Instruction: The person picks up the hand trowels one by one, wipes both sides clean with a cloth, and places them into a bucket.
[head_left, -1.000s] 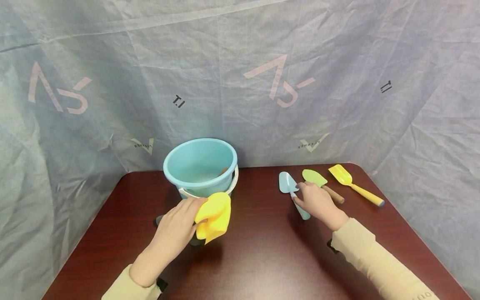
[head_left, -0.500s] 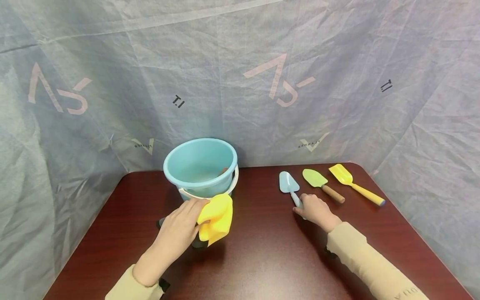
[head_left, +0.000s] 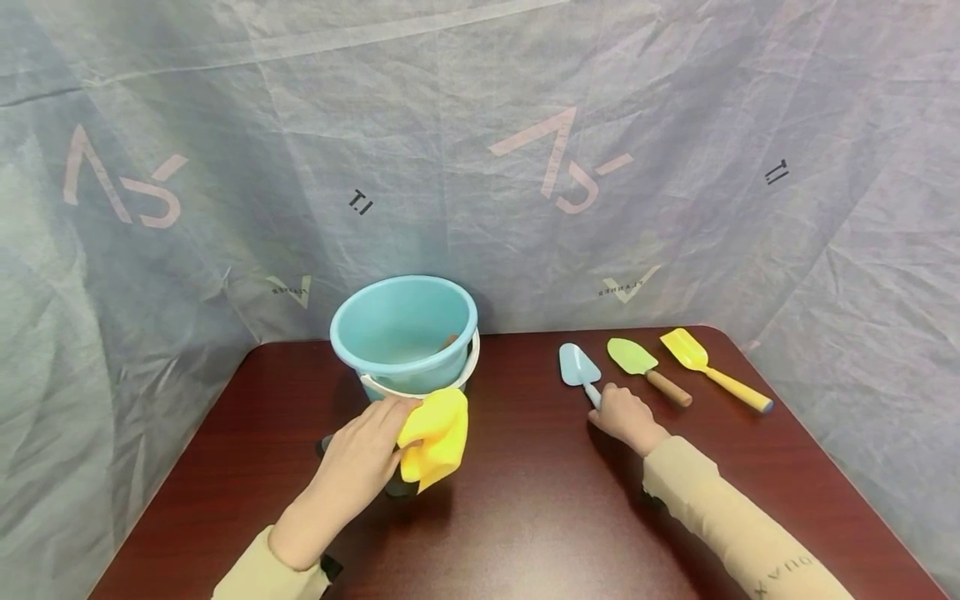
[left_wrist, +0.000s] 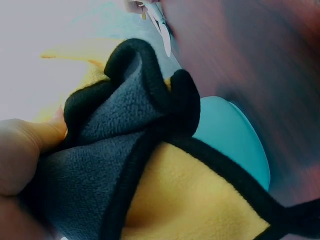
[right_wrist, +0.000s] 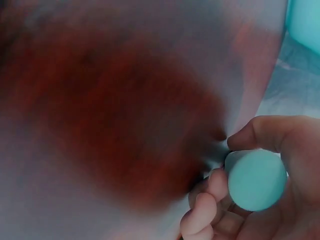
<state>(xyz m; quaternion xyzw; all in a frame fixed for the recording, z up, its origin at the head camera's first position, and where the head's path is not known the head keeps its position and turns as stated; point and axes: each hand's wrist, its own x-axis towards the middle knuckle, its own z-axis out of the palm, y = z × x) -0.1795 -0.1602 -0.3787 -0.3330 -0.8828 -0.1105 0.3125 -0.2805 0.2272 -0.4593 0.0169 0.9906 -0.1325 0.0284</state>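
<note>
My left hand (head_left: 360,450) pinches a folded cloth (head_left: 437,437), yellow on one side, in front of the blue bucket (head_left: 401,368). Seen from the left wrist, the cloth (left_wrist: 185,190) also has a dark grey side and black edging. Over on the right side of the table, my right hand (head_left: 627,417) grips the handle of a light blue trowel (head_left: 577,365), whose blade points away from me. In the right wrist view the round end of the trowel's handle (right_wrist: 257,180) shows between curled fingers and thumb.
Beside the blue trowel lie a green trowel (head_left: 632,357) with a wooden handle and a yellow shovel (head_left: 735,388). The bucket's white handle (head_left: 472,362) hangs down, and a small brownish thing (head_left: 450,342) shows inside. A grey fabric sheet (head_left: 420,150) hangs behind the table (head_left: 525,500).
My right hand has come down from above the blue trowel's neck toward me and closed round its handle. The trowel stays in place; the left hand with the cloth has barely shifted.
</note>
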